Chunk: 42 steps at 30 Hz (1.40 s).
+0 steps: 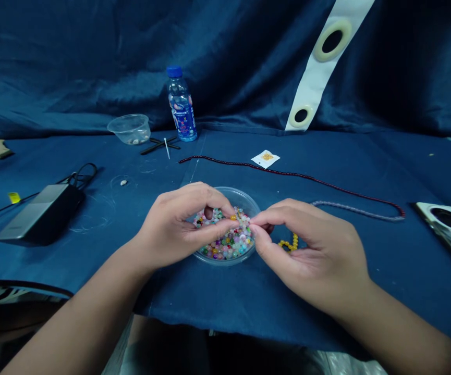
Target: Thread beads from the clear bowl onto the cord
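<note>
Over a clear round bowl full of multicoloured beads, my two hands meet closely. My left hand pinches a yellow bead between thumb and forefinger. Just to its right, the thumb and forefinger of my right hand are pressed together at the bowl's right rim. Whatever sits between those fingertips is too small to make out. Behind the right hand a short strand of yellow beads shows in part, the rest hidden by the fingers.
A dark red bead strand and a pale strand lie beyond the hands, near a small white packet. Further back stand a bottle and a clear tub. A grey box-shaped device is left, a phone right.
</note>
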Available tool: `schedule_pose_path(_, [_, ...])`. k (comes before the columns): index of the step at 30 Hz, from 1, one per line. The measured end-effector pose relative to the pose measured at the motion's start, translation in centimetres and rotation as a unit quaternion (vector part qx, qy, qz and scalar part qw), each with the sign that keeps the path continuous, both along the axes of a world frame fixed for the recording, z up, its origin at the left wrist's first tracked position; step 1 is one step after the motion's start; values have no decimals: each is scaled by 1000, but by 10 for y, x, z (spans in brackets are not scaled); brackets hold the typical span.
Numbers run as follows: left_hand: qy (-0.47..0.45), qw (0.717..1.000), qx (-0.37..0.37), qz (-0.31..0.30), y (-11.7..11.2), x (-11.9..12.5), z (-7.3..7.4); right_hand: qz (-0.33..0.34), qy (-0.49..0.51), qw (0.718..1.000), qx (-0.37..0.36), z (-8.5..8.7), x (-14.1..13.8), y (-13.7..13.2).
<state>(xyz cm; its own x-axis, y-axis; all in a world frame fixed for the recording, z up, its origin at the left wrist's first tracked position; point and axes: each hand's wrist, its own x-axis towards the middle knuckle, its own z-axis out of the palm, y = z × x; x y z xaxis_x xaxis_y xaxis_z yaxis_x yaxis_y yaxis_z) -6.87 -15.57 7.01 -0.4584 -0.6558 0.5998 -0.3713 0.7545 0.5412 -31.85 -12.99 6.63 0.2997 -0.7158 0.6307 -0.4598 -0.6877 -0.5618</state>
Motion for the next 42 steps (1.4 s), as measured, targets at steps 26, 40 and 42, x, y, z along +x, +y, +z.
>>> schedule_pose_path(26, [123,983,62,-120,3,-3,7,85,-54,979,179,13,1,5])
schedule_pose_path(40, [145,986,62,-62,7,-3,5,156,-71,966,196,12,-2,3])
schedule_pose_path(42, [141,986,58,-59,6,-3,4,151,-68,966,199,14,-2,2])
